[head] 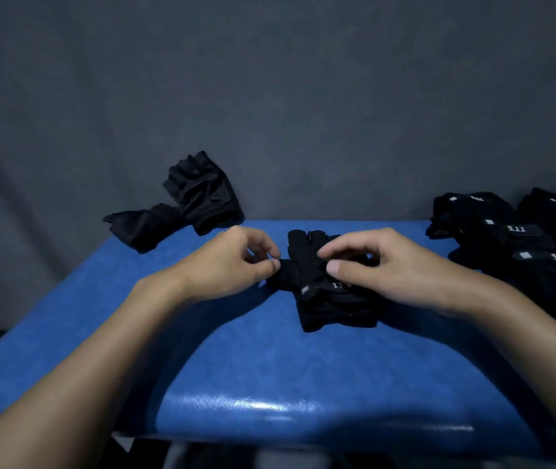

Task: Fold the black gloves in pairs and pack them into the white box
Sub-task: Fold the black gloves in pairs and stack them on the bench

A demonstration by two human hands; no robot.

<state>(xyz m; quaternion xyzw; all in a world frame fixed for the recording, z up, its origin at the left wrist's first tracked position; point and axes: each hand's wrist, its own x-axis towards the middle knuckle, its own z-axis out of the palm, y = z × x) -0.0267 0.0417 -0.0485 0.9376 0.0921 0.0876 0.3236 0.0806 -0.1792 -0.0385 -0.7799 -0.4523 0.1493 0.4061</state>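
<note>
Black gloves (330, 309) lie central on the desk (236, 367); the left hand (232, 262) pinches their left edge, the right hand (388, 265) grips their top with curled fingers. A glove stack (523, 245) sits at the right edge.

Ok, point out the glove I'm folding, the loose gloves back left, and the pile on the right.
Glove being folded (337, 316): head view, its near cuff.
Loose gloves (205, 194): head view, the upper glove's middle.
Pile of gloves (515, 229): head view, a labelled strap.
</note>
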